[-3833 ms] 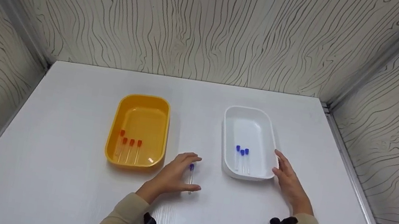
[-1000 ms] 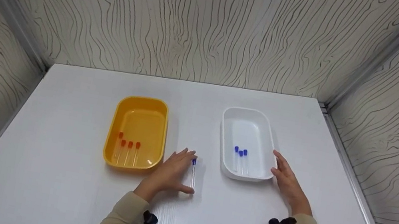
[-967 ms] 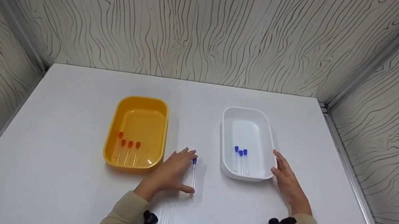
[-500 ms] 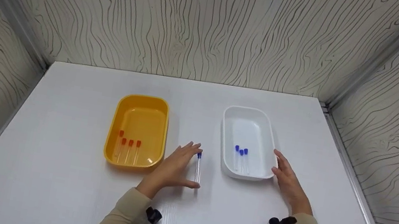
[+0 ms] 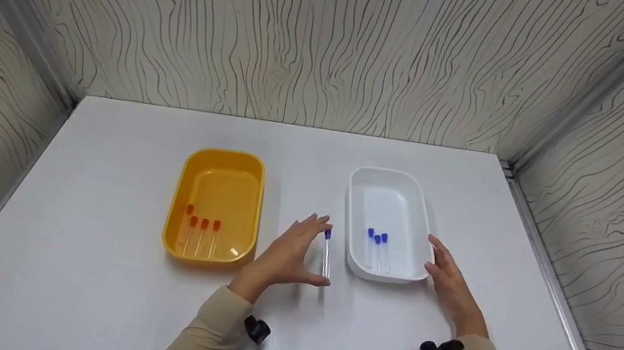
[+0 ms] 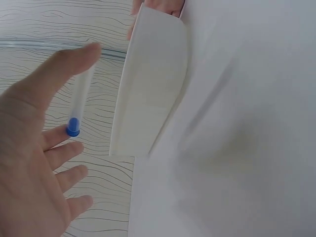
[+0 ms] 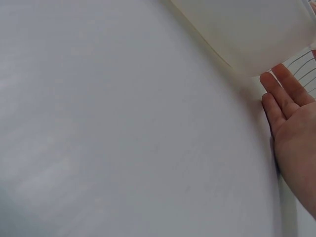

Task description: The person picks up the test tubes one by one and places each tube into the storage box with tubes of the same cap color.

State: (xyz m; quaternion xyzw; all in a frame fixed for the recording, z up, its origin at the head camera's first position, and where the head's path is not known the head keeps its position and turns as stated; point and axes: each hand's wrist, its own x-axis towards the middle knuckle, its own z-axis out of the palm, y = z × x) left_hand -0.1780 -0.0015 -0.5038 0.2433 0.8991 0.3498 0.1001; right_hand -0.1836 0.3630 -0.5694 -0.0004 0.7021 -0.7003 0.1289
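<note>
My left hand [image 5: 289,257] pinches a clear test tube [image 5: 326,260] with a blue cap end to end, thumb at the bottom and index finger at the cap. It hangs above the table just left of the white tray [image 5: 371,178]. In the left wrist view the blue cap [image 6: 73,129] points down, and the other fingers are spread. My right hand [image 5: 455,287] touches the tray's right side, fingers straight against the outer wall in the right wrist view. Three blue-capped tubes [image 5: 379,249] lie inside the tray near its front end.
A yellow tray [image 5: 226,159] stands left of my left hand, with several red-capped tubes [image 5: 202,236] lying in its near half. Both trays rest on a white table [image 5: 88,226]. Wood-patterned panels [image 5: 309,41] enclose the back and sides.
My left hand has gone from resting by the tube on the table to pinching it, lifting it and carrying it right toward the white tray. My right hand stays at the tray's side.
</note>
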